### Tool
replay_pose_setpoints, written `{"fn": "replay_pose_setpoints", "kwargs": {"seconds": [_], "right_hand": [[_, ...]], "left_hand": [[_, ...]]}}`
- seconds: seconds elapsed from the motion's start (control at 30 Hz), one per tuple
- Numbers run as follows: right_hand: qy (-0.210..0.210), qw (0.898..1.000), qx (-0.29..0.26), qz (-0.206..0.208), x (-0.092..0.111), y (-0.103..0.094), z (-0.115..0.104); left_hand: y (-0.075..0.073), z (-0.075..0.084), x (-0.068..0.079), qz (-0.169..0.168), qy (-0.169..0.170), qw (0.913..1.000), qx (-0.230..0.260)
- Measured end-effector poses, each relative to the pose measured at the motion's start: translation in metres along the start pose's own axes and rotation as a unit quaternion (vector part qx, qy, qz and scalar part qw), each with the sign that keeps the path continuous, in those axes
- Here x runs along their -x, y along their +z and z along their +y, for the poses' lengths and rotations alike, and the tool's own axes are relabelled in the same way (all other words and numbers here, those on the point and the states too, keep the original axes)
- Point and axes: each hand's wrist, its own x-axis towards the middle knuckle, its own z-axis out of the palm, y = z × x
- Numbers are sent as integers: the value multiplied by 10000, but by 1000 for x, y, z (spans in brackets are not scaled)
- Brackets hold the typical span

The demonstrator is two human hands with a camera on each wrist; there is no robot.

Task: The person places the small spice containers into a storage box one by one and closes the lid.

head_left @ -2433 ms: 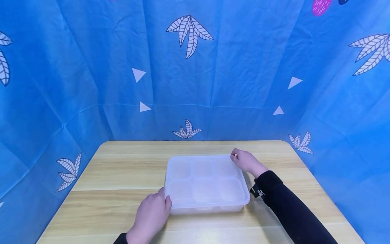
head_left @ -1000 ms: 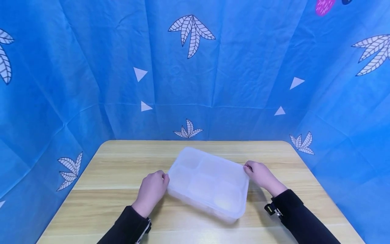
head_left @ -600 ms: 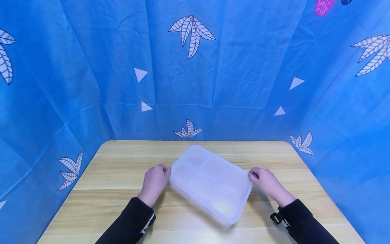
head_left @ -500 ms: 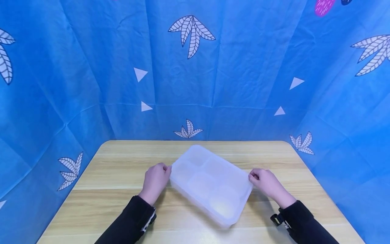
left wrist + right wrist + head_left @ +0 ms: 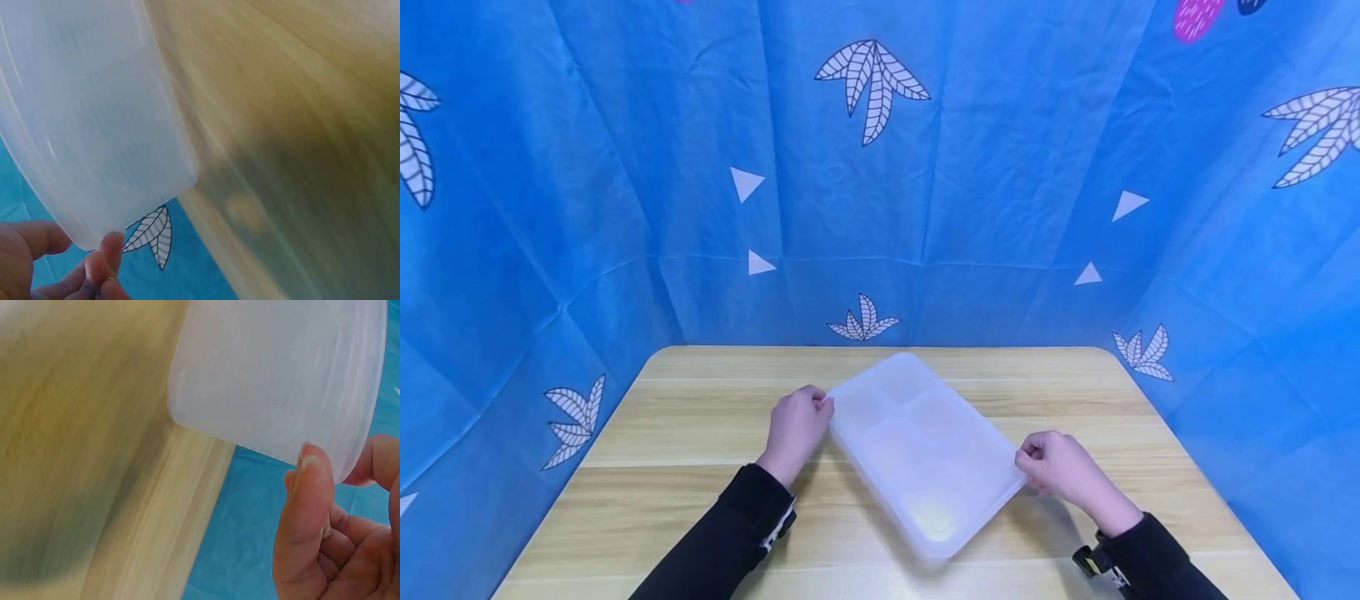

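A translucent white plastic compartment box [image 5: 925, 454] lies at a slant over the middle of the table in the head view, one corner pointing toward me. Rounded compartments show faintly through its top. My left hand [image 5: 797, 429] pinches the rim at its left corner. On the opposite corner, my right hand [image 5: 1063, 475] grips the rim between thumb and curled fingers. Up close in the left wrist view, the box wall [image 5: 119, 112] runs down to the left hand's fingers [image 5: 111, 253]. The right wrist view has the box [image 5: 269, 369] above the right hand [image 5: 306, 531]. Whether its base touches the table cannot be told.
A light wood-grain table [image 5: 700, 450] with rounded far corners carries the box. Blue cloth [image 5: 1000, 167] printed with leaves and triangles hangs behind it and along both sides. Both forearms wear black sleeves [image 5: 707, 542], with small devices at the wrists.
The box has turned clockwise from lying square to the table to a steep slant. My left hand went away from me, my right hand came nearer, both holding its rim.
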Motion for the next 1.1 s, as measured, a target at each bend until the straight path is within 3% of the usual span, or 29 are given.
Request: {"fn": "replay_pose_setpoints", "kwargs": {"seconds": [0.27, 0.47, 0.83, 1.1], "right_hand": [[24, 9960, -726, -519, 11, 2, 2], [-22, 9905, -1118, -794, 18, 7, -1], [-257, 9875, -1218, -972, 33, 20, -9], [-233, 9882, -1183, -941, 40, 30, -19]], "left_hand": [[8, 3, -11, -299, -123, 9992, 236], [12, 4, -20, -577, 72, 9979, 282], [22, 1, -34, -1236, -15, 9884, 888], [31, 3, -47, -1395, 1, 9860, 913]]}}
